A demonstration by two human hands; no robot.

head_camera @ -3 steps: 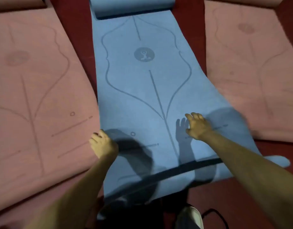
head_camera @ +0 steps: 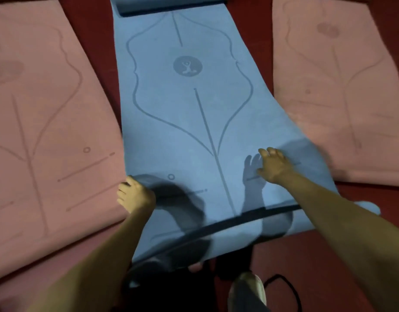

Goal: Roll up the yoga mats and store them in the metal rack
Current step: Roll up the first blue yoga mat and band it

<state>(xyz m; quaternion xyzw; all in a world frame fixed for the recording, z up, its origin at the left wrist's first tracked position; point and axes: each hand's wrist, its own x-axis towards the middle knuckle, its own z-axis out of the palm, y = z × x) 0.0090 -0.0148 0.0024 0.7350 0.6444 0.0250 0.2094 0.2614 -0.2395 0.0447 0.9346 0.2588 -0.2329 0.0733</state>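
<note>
hidden/cut off: the blue mat's [head_camera: 194, 131] rolled end [head_camera: 171, 3] is chopped by the top of the frame, so you only get the lower curve of the roll. Both pink mats run out of view too.
blurry bits: the near end of the blue mat is smeared and sits under heavy arm shadows. There's a dark band [head_camera: 250, 218] curving across it, and honestly I can't tell if that's a fold or the underside showing.
bottom edge: a shoe [head_camera: 250, 287], only partly visible and dim, with a black cord [head_camera: 290, 287] looping just beside it.
where the mat is: on the red floor [head_camera: 306, 255], between the left pink mat [head_camera: 47, 109] and the right pink mat [head_camera: 340, 86], mostly unrolled.
which way it points: long axis runs straight away from the person, rolled end far, loose end near the feet. Printed centre line follows that same axis.
near right corner: spills out sideways onto the floor, close to the right pink mat.
left hand [head_camera: 136, 195]: right at the mat's left edge, fingers curled. Too blurred to say whether it's actually got hold of the edge.
right hand [head_camera: 275, 166]: over the mat right of the centre line, fingers spread and loosely bent, holding nothing. Its shadow falls just beside it, and I can't tell whether the hand touches the surface.
</note>
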